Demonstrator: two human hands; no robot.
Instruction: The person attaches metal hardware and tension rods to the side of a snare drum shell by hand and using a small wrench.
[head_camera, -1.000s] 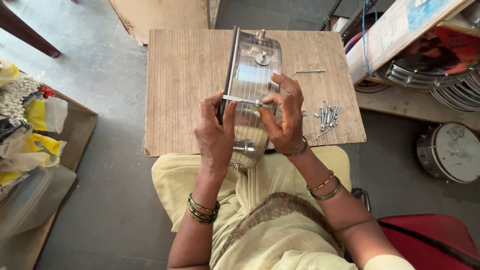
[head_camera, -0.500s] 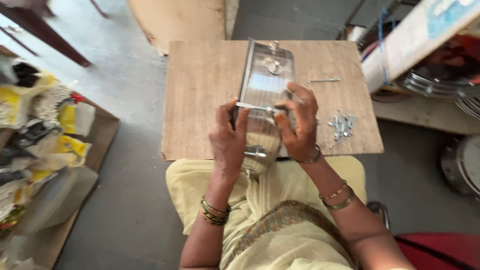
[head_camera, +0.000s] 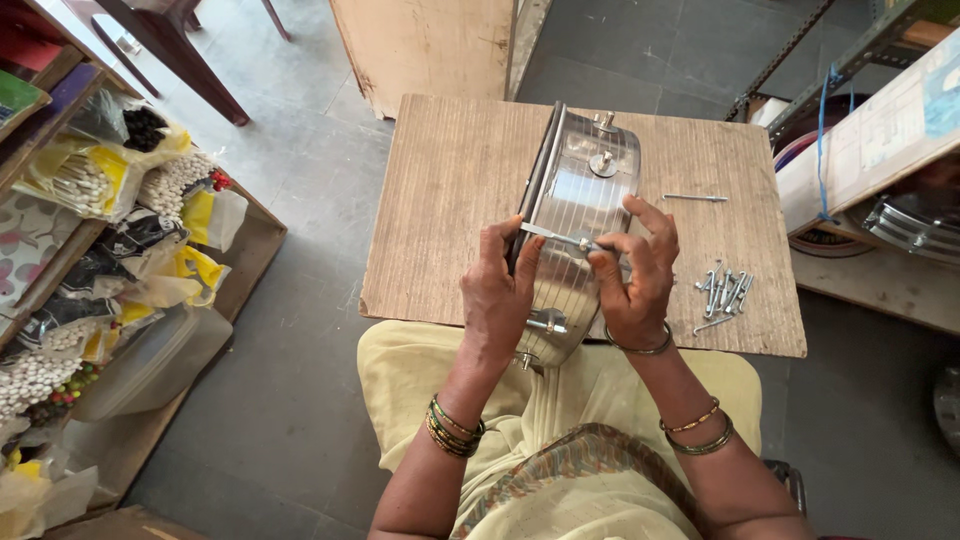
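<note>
Steel drum shell (head_camera: 578, 225) sat on its edge on the wooden board (head_camera: 450, 200), long axis running away from the person, near end hanging over the lap. Both hands met on top of it: the left hand (head_camera: 497, 290) was clamped on the rim side, the right hand (head_camera: 633, 280) pinched a thin metal rod (head_camera: 553, 236) lying crosswise over the shell, tip pointing left. Right hand was nearer the loose bolts (head_camera: 722, 293), just off to its right.
</note>
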